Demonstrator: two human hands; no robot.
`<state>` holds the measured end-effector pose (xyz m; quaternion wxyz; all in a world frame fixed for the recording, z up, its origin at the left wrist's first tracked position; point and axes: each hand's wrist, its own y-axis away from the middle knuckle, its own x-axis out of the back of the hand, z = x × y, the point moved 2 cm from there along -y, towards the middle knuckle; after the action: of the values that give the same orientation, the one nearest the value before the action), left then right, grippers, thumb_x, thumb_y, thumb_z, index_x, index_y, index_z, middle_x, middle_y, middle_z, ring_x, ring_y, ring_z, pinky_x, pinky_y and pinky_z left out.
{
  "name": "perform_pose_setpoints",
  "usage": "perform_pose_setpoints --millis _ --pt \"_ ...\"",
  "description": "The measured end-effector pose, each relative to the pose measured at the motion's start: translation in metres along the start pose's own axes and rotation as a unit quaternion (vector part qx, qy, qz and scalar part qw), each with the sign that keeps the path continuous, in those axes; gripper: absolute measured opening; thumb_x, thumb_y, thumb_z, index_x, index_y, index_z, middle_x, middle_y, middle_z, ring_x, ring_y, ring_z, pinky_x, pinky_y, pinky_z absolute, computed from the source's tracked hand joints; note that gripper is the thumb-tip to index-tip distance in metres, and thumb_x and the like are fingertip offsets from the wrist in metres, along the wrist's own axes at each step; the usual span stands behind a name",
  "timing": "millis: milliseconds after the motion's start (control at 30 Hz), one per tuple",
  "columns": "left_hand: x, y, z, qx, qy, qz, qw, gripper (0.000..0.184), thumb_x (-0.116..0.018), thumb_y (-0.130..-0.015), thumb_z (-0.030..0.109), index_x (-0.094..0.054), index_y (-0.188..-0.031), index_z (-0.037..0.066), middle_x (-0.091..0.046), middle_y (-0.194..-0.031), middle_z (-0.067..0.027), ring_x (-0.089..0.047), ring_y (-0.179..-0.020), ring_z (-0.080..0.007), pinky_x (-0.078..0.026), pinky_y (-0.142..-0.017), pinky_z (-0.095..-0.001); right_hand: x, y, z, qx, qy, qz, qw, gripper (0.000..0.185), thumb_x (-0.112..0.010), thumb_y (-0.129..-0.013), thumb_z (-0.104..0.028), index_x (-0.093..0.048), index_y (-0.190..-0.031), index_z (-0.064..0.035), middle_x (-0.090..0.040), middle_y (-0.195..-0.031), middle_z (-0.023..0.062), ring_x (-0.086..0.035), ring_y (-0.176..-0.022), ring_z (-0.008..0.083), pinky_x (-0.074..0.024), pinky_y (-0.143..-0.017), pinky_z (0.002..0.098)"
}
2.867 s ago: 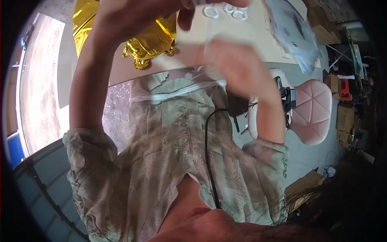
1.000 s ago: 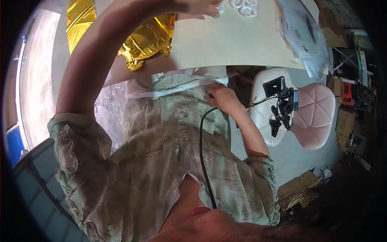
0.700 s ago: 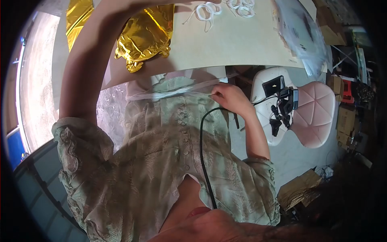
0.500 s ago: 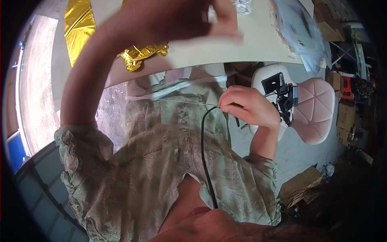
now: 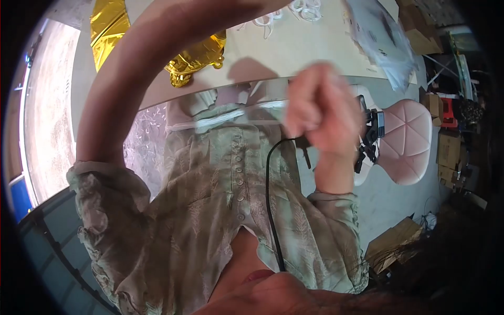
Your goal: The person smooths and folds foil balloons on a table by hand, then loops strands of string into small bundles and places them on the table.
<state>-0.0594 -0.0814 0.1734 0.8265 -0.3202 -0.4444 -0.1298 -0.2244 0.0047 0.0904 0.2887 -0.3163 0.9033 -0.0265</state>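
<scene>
My right hand [image 5: 325,107] is raised in front of the table edge, smeared by motion. Its fingers look curled in; whatever they hold, if anything, cannot be made out. Only the forearm [image 5: 147,63] of my left arm shows, reaching across the table; the left hand is beyond the top of the view. Below that forearm lies crumpled gold foil [image 5: 202,55]. Loops of thin white cord [image 5: 307,10] rest farther back on the table [image 5: 325,44]. A black cable [image 5: 269,194] hangs down my front and passes near my right hand.
Clear plastic bags [image 5: 386,42] lie at the table's right end. To the right stands a pale pink chair [image 5: 407,142], with black equipment [image 5: 370,131] beside it. Cardboard boxes [image 5: 396,239] sit on the floor. A sheet of gold foil [image 5: 107,29] lies at the left.
My left hand has moved up out of view. My right hand has risen from its pinch at waist height. The thin white strand at its fingertips is no longer distinct.
</scene>
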Motion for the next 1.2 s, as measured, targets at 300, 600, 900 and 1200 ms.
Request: perform_pose_setpoints --millis 300,600,900,1200 --pt "0.024 0.006 -0.007 -0.096 0.262 -0.268 0.922 0.027 -0.056 -0.1 0.027 -0.073 -0.092 0.007 -0.066 -0.071 -0.0059 -0.06 -0.056 -0.0118 -0.049 -0.052 -0.0242 -0.008 -0.011 -0.015 0.208 0.488 -0.061 0.845 0.017 -0.054 -0.093 -0.006 -0.068 -0.102 -0.0001 -0.07 -0.092 0.0109 -0.068 -0.086 0.0235 -0.053 -0.08 0.0351" --pt "0.004 0.025 -0.036 -0.038 0.275 -0.155 0.948 0.022 -0.067 -0.094 0.021 -0.073 -0.11 0.006 -0.075 -0.094 -0.0129 -0.065 -0.062 -0.0108 -0.049 -0.05 -0.0238 -0.016 -0.023 -0.051 0.192 0.556 -0.168 0.791 0.013 -0.059 -0.098 -0.018 -0.069 -0.097 -0.0097 -0.071 -0.086 0.0027 -0.067 -0.075 0.0096 -0.0536 -0.069 0.0282" --pt "-0.023 0.053 -0.058 -0.193 0.228 -0.157 0.941 0.028 -0.064 -0.095 0.027 -0.072 -0.105 0.002 -0.071 -0.085 -0.0089 -0.069 -0.071 -0.0142 -0.051 -0.055 -0.029 0.02 -0.029 -0.052 0.232 0.529 -0.063 0.814 0.013 -0.055 -0.097 -0.013 -0.067 -0.098 -0.0065 -0.071 -0.086 0.0064 -0.07 -0.08 0.0134 -0.0547 -0.071 0.0314" --pt "0.007 0.041 -0.036 -0.285 0.296 -0.28 0.868 0.038 -0.048 -0.103 0.034 -0.068 -0.116 0.004 -0.073 -0.101 -0.0167 -0.069 -0.068 -0.0172 -0.059 -0.076 -0.0372 0.038 -0.039 -0.048 0.133 0.425 0.052 0.894 0.013 -0.056 -0.096 -0.011 -0.066 -0.098 -0.003 -0.073 -0.094 0.0055 -0.069 -0.087 0.0091 -0.0554 -0.071 0.0277"
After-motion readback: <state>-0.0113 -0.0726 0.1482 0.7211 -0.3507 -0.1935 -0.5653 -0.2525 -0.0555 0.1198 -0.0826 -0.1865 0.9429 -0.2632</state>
